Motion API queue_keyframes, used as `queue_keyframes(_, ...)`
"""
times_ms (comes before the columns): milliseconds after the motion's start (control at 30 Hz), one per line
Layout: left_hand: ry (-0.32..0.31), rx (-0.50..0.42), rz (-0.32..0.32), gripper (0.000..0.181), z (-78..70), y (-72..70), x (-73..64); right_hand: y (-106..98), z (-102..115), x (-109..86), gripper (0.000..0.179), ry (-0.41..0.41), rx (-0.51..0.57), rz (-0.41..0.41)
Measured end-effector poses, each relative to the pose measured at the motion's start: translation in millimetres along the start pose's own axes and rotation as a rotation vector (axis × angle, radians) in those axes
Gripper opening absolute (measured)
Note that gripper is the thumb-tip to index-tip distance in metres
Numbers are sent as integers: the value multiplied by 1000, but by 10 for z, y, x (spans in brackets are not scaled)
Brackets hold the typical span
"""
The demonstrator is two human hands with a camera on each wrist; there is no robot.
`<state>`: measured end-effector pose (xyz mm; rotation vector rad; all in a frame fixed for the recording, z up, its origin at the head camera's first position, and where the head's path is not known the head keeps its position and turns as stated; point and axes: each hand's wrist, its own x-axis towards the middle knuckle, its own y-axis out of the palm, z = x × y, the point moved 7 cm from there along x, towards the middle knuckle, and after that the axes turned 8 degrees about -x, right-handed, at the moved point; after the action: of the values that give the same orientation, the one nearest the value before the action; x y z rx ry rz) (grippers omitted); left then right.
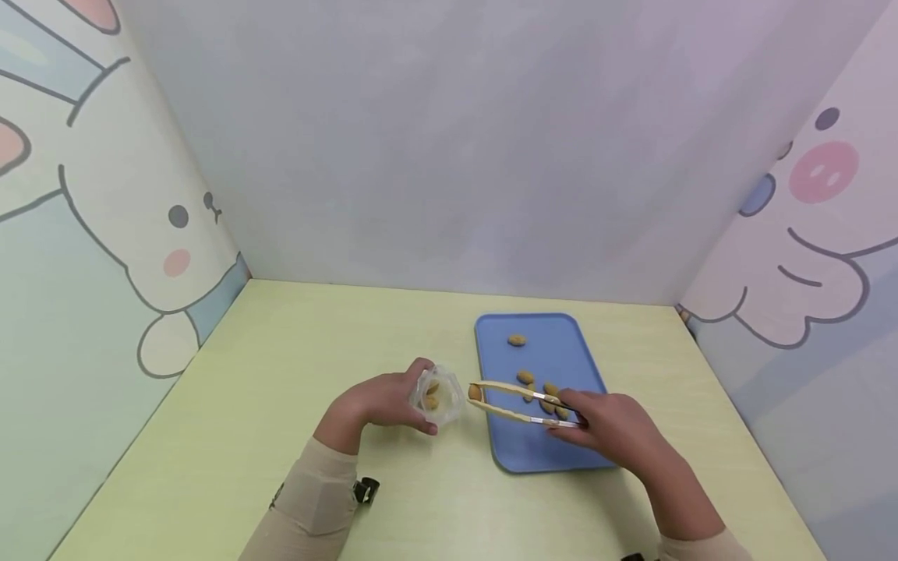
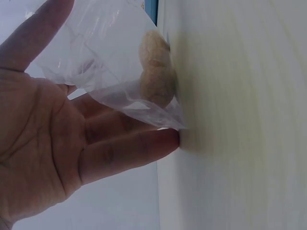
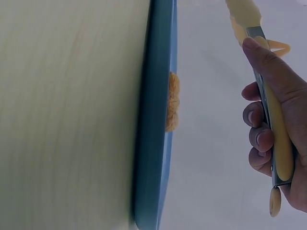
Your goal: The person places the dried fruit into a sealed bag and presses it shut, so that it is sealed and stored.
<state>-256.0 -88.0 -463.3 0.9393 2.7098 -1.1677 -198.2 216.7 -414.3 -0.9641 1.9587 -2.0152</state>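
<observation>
My left hand (image 1: 384,396) holds a clear plastic bag (image 1: 449,401) upright on the table, thumb and fingers on either side of it. Inside lie a couple of peanuts (image 2: 157,69), seen through the plastic in the left wrist view. My right hand (image 1: 620,427) grips a pair of tongs (image 3: 276,110) with cream tips and handle. Between the tong tips a single peanut (image 1: 475,393) is pinched, just right of the bag's mouth. Beneath the tongs, several peanuts (image 1: 525,376) rest on a blue tray (image 1: 515,452).
The pale yellow table (image 1: 231,436) runs up to a plain back wall (image 1: 449,156). Side walls with cartoon animals (image 1: 133,218) close in the left and right. One peanut (image 1: 517,340) lies apart near the tray's far end.
</observation>
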Motion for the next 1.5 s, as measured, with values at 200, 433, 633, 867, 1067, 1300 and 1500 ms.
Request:
queue_keyframes(200,10,-9,1,97,-3,-8,4,20,68,126,39,-16,-18,24)
queue_keyframes(433,16,-15,7,97,0,-4,16,106,141,239,38,-15,-14,79)
queue_keyframes(633,23,-8,8,96,-4,-4,19,139,239,343,38,-55,-21,82)
queue_keyframes(867,25,-16,7,93,-9,-4,-7,137,346,464,42,-52,-43,142)
queue_keyframes(1067,24,-23,13,93,-7,3,-9,120,415,524,41,-66,-58,143)
queue_keyframes(1300,14,-16,15,94,4,4,4,108,423,529,44,-53,-49,155)
queue_keyframes(1500,8,9,14,93,5,5,5,43,363,469,51,-30,-7,159)
